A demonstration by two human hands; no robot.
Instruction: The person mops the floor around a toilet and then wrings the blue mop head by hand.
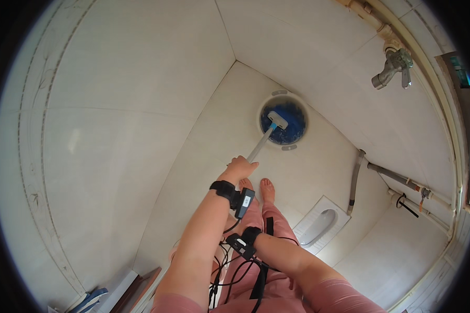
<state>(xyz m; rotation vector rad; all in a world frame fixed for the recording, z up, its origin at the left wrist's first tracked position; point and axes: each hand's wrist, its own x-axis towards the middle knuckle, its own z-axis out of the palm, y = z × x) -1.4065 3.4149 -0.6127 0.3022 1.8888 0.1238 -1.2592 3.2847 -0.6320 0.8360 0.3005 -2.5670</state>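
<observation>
While the left hand [240, 168] grips the mop handle [258, 148], its blue head [284, 122] sits inside the bucket [283, 95] (white floor tiles around). Right hand is hidden behind the left forearm, so its grip cannot be told.

Head view | worn fisheye, high, facing steeply down | tiled floor [203, 156] and bucket [283, 123] far below | forearms enter from lower edge | single view
</observation>
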